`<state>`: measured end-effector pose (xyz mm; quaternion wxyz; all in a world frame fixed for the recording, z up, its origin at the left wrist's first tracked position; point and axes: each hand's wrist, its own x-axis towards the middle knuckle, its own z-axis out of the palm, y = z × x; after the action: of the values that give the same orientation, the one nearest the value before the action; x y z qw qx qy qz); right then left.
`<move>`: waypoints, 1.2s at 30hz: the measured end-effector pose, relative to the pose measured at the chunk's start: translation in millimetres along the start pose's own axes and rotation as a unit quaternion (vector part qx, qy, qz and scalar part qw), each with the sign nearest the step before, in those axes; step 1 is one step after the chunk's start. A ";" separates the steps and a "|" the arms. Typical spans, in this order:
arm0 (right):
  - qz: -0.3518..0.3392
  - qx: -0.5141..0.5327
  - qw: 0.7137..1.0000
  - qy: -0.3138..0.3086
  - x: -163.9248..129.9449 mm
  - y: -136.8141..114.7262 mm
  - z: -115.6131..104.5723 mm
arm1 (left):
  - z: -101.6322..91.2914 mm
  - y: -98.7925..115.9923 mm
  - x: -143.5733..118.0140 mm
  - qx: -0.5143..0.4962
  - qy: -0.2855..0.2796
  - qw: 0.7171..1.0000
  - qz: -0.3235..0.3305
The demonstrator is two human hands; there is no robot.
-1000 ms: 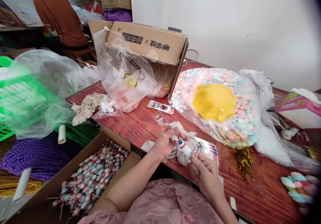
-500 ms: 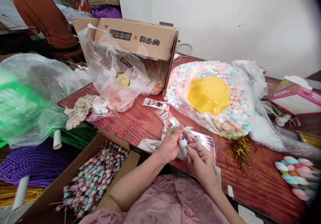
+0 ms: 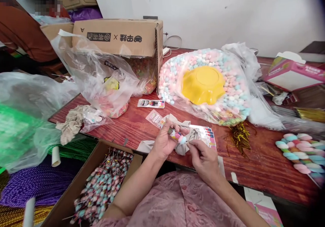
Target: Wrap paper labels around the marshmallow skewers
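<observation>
My left hand (image 3: 164,141) is closed around a small wrapped marshmallow skewer (image 3: 182,139), its pastel pink and light blue end pointing toward my right hand. Part of the skewer is hidden by my fingers. My right hand (image 3: 204,157) pinches thumb against fingers right beside that end; what lies in the pinch is too small to make out. Under both hands are a crumpled pale cloth (image 3: 180,149) and some printed cards (image 3: 209,137). A bundle of gold twist ties (image 3: 240,140) lies to the right of my right hand.
An open carton of wrapped skewers (image 3: 101,186) stands at lower left. Behind my hands is a bag of marshmallows (image 3: 167,81) with a yellow bowl (image 3: 204,84) on it. A cardboard box (image 3: 116,37) and several twisted marshmallows (image 3: 302,150) flank it. Another person (image 3: 27,37) sits at far left.
My view has swung to the right. The skewer's pale end has tipped more toward the right, and my right hand has drawn slightly away from my left.
</observation>
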<state>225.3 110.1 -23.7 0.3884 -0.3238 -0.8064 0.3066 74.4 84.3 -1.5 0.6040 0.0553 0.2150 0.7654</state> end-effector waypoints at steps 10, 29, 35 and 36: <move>-0.053 -0.052 0.996 -0.047 2.7 3.2 -1.5 | -0.8 -6.0 -0.8 -0.013 0.036 0.999 -0.033; 0.040 0.028 0.994 -0.101 -5.6 8.1 -14.9 | -5.4 -12.3 5.8 0.036 0.083 0.996 0.025; 0.257 0.284 0.892 -0.238 -6.9 7.8 -5.6 | -8.1 -15.0 6.3 0.017 0.097 0.994 0.054; 0.259 0.284 0.893 -0.232 -8.5 7.5 -3.0 | -8.3 -15.3 6.7 0.015 0.100 0.994 0.051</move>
<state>234.1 108.9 -31.3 0.1723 -0.3172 -0.6396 0.6787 83.5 91.2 -16.2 0.5390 -0.0019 0.2826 0.7935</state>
